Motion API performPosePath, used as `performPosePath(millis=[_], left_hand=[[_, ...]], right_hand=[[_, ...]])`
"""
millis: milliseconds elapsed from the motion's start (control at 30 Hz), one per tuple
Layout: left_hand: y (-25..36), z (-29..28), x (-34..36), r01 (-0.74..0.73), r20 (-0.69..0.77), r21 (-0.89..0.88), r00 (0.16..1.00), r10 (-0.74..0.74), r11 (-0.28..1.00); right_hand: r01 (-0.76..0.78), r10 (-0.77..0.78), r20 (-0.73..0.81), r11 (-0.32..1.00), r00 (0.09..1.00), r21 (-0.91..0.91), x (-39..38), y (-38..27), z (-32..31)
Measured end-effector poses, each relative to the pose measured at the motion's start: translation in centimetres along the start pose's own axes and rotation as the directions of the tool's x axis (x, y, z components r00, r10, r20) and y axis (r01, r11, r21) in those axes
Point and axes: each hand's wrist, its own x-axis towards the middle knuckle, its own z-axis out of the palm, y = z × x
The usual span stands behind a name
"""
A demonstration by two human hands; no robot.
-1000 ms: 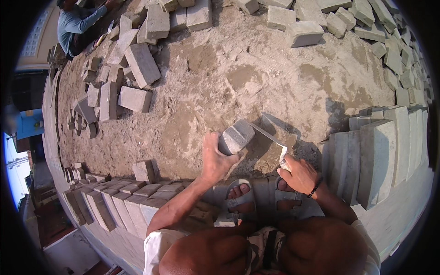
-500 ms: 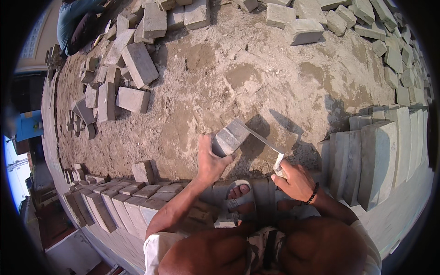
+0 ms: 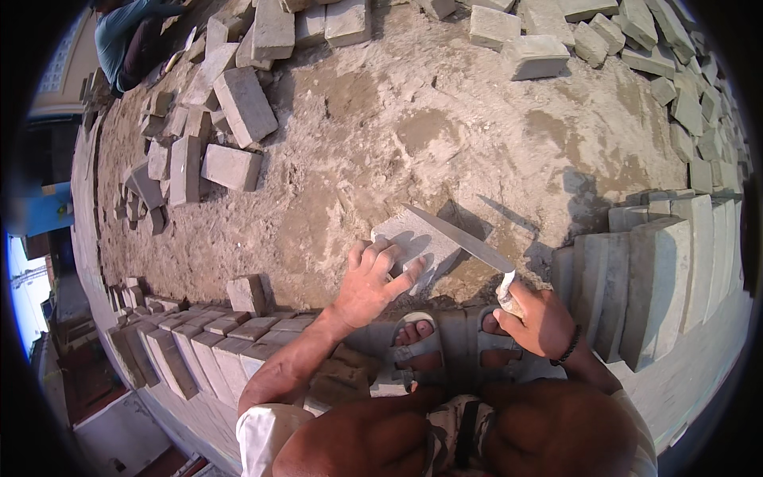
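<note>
Fingers spread and slightly curled, my left hand (image 3: 369,282) is at the near left edge of a grey brick (image 3: 421,242). Shadows of its fingers fall across the brick's broad face, which is tilted toward me. I cannot tell whether the fingertips touch the brick. In my right hand (image 3: 540,318) is a trowel (image 3: 469,245), gripped by its pale handle. The trowel's long metal blade points up and left, over the far right edge of the brick.
Upright bricks form a low wall (image 3: 226,362) on the left, with another row (image 3: 660,278) on the right. Loose bricks (image 3: 246,107) lie at far left and more (image 3: 540,56) at the far right. A person (image 3: 127,40) crouches at top left. My sandalled feet (image 3: 417,342) stand between the walls.
The brick has turned so its broad face shows, and has shifted right. My left hand's fingers have come off their grip around it. My right hand and the trowel have moved slightly right.
</note>
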Motion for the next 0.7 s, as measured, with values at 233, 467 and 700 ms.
performPosePath(millis=[233, 467, 700], left_hand=[[0.3, -1.0, 0.1, 0.058, 0.074, -0.193, 0.996, -0.045, 0.979], [-0.2, -0.9, 0.0, 0.352, 0.408, -0.906, 0.588, -0.698, -0.234], [-2.0, -1.4, -0.6, 0.068, 0.572, -0.771, 0.513, -0.640, -0.634]], right_hand=[[-0.194, 0.199, -0.011, 0.943, 0.980, -0.272, 1.9, 3.5, 1.4], [-0.198, 0.189, -0.156, 0.979, 0.969, -0.039, 1.0, 2.4, 2.1], [-0.021, 0.036, -0.138, 0.994, 0.990, 0.106, 1.0, 1.0, 2.9]])
